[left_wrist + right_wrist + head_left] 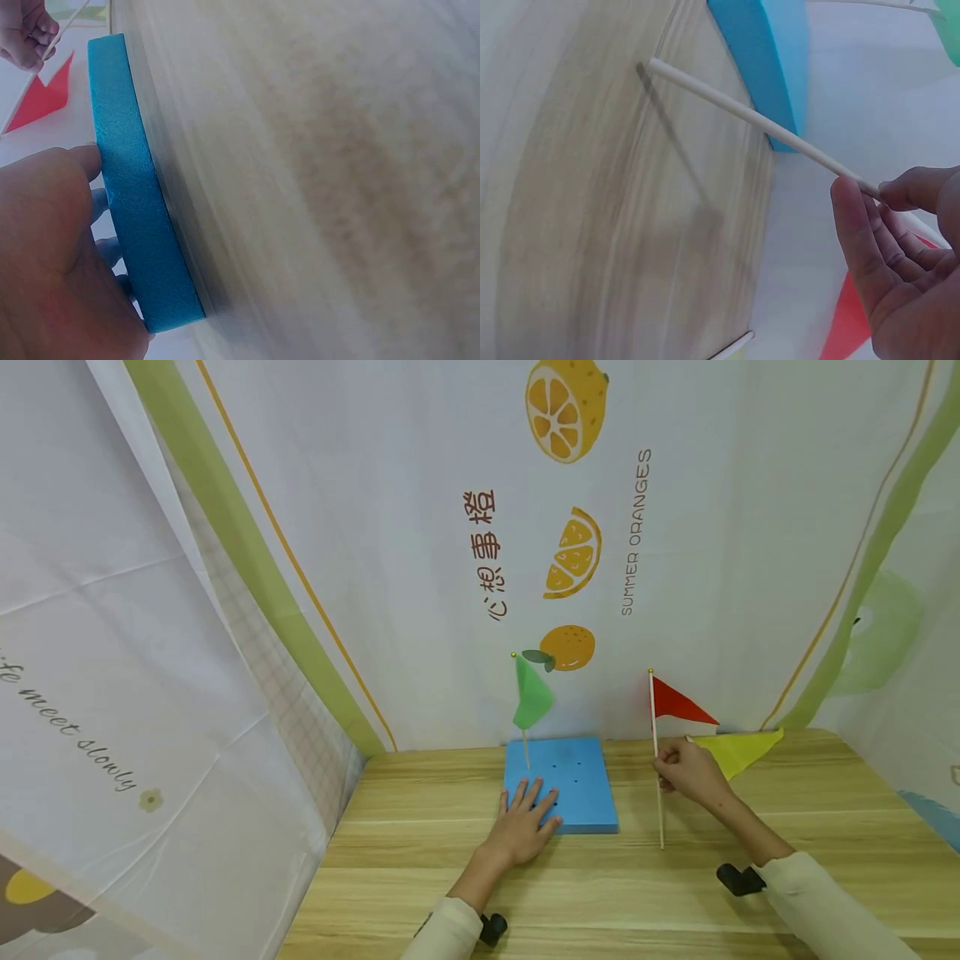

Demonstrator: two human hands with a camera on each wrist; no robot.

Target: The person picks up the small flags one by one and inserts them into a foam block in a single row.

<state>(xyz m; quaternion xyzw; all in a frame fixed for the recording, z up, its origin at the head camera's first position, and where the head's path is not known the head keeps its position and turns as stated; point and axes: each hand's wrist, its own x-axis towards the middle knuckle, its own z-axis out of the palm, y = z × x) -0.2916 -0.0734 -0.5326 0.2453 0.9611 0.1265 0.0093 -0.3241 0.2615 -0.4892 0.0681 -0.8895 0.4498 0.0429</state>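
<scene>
A blue foam block (592, 802) with several small holes in its top lies flat on the table. My left hand (520, 833) rests on its near left part, fingers spread; the left wrist view shows the block's side (139, 187) beside the thumb. A green flag (532, 695) stands on its stick in the block's far left area. To the right of the block, my right hand (692, 772) pinches the wooden stick (735, 109) of a red flag (678, 703) between thumb and fingers. The flag is upright, its lower stick end just above the table.
A yellow flag (738, 750) lies at the table's back edge, behind my right hand. Behind the wooden table (420, 835) hangs a white cloth (405, 610) printed with oranges and lettering. More cloth hangs at the left and right sides.
</scene>
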